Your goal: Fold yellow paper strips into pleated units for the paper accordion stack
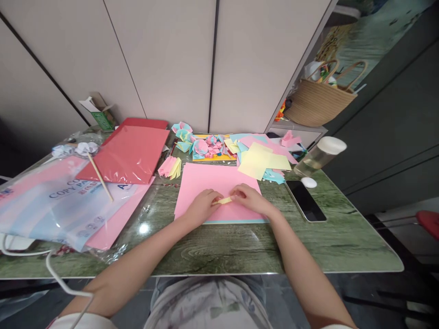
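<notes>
Between my two hands is a narrow yellow folded paper strip (225, 200), low over a pink sheet of paper (206, 176). My left hand (203, 206) pinches the strip's left end, and the fingers of my right hand (249, 197) are closed on its right end. Under the pink sheet a light blue edge of paper shows along the front. Just behind lie loose yellow sheets (255, 161) and several pink and blue paper flowers (200, 148). A pink and yellow folded paper piece (170, 167) rests left of the sheet.
A phone (306, 201), a white egg-shaped object (309, 182) and a clear bottle with a white lid (320, 155) stand at right. On the left lie a copy paper pack (68, 201), red sheets (128, 153) and a wooden stick (100, 177). A white cable (56, 274) hangs near my left arm.
</notes>
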Tool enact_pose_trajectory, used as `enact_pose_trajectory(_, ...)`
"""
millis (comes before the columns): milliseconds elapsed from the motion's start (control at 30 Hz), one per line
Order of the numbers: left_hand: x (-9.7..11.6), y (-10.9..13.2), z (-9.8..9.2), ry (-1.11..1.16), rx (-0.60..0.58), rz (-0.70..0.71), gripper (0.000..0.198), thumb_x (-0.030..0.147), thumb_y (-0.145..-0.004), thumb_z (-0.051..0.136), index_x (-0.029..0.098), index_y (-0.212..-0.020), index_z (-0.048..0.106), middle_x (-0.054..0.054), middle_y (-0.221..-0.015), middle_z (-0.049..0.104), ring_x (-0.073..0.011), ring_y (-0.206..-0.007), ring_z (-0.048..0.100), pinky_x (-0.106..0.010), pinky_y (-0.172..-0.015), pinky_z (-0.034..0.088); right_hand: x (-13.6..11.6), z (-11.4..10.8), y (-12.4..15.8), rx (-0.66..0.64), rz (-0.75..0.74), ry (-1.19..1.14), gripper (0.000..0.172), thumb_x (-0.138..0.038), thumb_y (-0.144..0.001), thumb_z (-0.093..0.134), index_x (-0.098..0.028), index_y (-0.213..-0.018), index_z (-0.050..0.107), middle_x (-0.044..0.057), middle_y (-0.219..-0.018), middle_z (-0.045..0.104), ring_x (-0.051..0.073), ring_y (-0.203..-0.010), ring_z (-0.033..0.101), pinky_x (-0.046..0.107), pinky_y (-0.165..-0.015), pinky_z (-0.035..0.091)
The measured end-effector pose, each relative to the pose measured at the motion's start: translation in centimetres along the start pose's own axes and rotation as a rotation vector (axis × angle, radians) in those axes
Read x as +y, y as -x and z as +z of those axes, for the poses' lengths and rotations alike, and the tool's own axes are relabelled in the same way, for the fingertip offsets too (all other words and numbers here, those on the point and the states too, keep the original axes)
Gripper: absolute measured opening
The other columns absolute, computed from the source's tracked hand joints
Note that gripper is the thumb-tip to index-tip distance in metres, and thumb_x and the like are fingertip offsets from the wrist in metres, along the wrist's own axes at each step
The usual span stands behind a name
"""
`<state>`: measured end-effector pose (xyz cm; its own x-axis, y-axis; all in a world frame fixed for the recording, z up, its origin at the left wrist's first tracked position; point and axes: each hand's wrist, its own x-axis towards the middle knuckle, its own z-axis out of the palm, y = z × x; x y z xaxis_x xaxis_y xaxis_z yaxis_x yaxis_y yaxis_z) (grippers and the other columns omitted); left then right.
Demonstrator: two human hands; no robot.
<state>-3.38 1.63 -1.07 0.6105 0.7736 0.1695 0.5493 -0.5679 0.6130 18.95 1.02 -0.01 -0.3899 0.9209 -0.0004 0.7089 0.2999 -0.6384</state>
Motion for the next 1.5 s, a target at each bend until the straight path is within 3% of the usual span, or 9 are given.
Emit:
enact_pose_trajectory(167,-0.6,-0.3,-0.3,0.143,0.026,-0.093,0.028,0.032,-0.087,0.050,0.016,-0.109,0.052,-0.007,-0.109,0.055,-0.0175,-0.092,0.057,-0.038,-0.078,0.049,0.0,-0.2,-0.3,0.079,-0.011,-0.116,0.026,-0.031,-0.069,0.064,-0.020,-0.092,0.061,0.002,-0.089,0.056,0.014,-0.079,0.051,0.032,-0.074,0.041)
enact_pose_trajectory(433,-0.4,-0.6,-0.9,0.331,0.059,-0.158,0.027,0.032,-0.087,0.050,0.015,-0.108,0.053,-0.007,-0.107,0.056,-0.0168,-0.090,0.057,-0.037,-0.077,0.049,-1.1,-0.4,-0.5,0.048,-0.019,-0.411,0.025,-0.036,-0.074,0.056,-0.020,-0.093,0.058,0.002,-0.087,0.060,0.015,-0.079,0.056,0.031,-0.072,0.044)
enact_pose_trajectory(633,-0.1,-0.6,-1.1,0.395,0.086,-0.166,0.027,0.032,-0.087,0.050,0.015,-0.108,0.053,-0.007,-0.107,0.056,-0.0173,-0.091,0.057,-0.038,-0.078,0.048,-1.5,0.2,-0.7,0.106,-0.004,-0.546,0.023,-0.036,-0.074,0.055,-0.019,-0.090,0.058,0.003,-0.087,0.061,0.016,-0.078,0.057,0.032,-0.072,0.046)
enact_pose_trajectory(1200,-0.2,-0.9,-1.3,0.540,0.109,-0.264,0.030,0.033,-0.086,0.051,0.015,-0.110,0.052,-0.007,-0.109,0.055,-0.0180,-0.092,0.057,-0.039,-0.078,0.049,-1.3,1.0,-1.1,0.240,0.031,-0.538,0.026,-0.030,-0.070,0.060,-0.020,-0.094,0.058,0.003,-0.094,0.061,0.017,-0.083,0.056,0.033,-0.077,0.044)
enact_pose_trajectory(1500,-0.3,-1.1,-1.3,0.597,0.134,-0.366,0.031,0.033,-0.086,0.051,0.015,-0.111,0.051,-0.007,-0.110,0.055,-0.0187,-0.093,0.056,-0.039,-0.078,0.049,-1.8,1.1,-1.0,0.247,0.020,-0.539,0.016,-0.024,-0.066,0.059,-0.019,-0.081,0.058,0.000,-0.081,0.061,0.014,-0.074,0.055,0.029,-0.068,0.043)
